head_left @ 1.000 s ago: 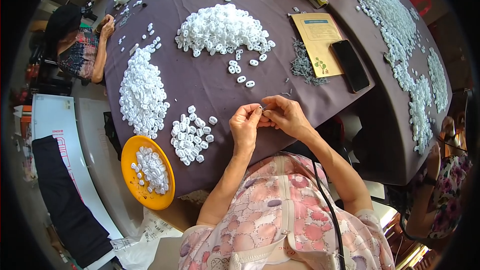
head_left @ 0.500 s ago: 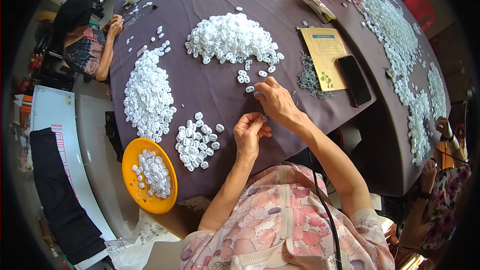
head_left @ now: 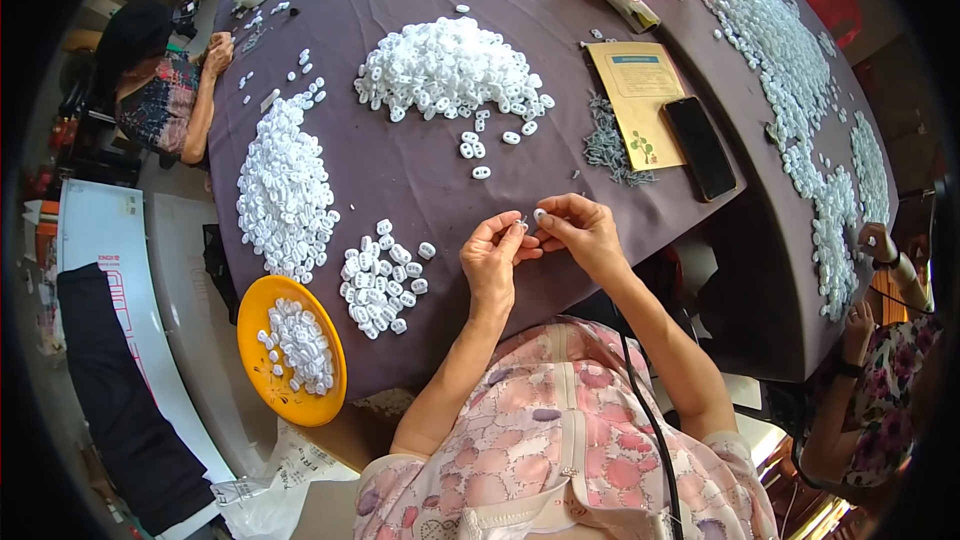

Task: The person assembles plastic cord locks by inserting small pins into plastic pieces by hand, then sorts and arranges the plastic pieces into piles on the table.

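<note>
My left hand (head_left: 492, 265) is closed in a pinch at the near edge of the table, with a tiny thing between thumb and forefinger that I cannot make out. Just to its right, my right hand (head_left: 588, 240) pinches a small white oval plastic piece (head_left: 540, 213) close to the left fingertips. Ahead of both hands lie a few loose white oval pieces (head_left: 481, 172) with two holes each. Beyond them rises a large heap of the same pieces (head_left: 448, 68). A smaller cluster (head_left: 378, 285) lies left of my left hand.
A yellow plate (head_left: 335, 380) with white pieces sits at the table's left edge, near another white heap (head_left: 283, 195). Small grey parts (head_left: 607, 143), a tan packet (head_left: 635, 80) and a black phone (head_left: 700, 148) lie right. Co-workers sit left and right.
My right hand has come back from the loose pieces to my left hand, now pinching a white oval piece. The whole view has shifted slightly.
</note>
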Motion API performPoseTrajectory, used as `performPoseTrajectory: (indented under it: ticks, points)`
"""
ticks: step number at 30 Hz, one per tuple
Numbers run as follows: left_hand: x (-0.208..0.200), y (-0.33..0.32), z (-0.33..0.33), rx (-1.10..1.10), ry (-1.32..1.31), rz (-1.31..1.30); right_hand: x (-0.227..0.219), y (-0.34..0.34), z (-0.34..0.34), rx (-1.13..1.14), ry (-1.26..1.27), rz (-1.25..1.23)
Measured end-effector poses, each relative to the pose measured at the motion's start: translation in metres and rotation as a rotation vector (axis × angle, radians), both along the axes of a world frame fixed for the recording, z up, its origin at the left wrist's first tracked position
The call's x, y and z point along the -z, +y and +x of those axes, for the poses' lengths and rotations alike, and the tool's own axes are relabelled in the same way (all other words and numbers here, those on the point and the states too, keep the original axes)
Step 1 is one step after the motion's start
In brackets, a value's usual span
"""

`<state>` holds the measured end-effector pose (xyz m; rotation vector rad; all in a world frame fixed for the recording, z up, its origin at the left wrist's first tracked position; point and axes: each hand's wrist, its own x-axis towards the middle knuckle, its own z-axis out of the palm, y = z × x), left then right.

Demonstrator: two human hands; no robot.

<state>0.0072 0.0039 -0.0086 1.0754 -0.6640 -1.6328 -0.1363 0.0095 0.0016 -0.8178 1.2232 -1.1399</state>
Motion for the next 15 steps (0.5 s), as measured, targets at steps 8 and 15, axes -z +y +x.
performPoseTrajectory:
  ticks: [8, 15]
  points:
    - [-0.0007, 0.0022, -0.0066, 0.039, -0.069, -0.050, 0.0026, 0.0049, -0.0002, 0.051, -0.042, -0.057]
    - [-0.0039, 0.0021, -0.0077, 0.057, -0.139, -0.073, -0.0012, 0.0052, 0.0012, 0.040, 0.011, -0.076]
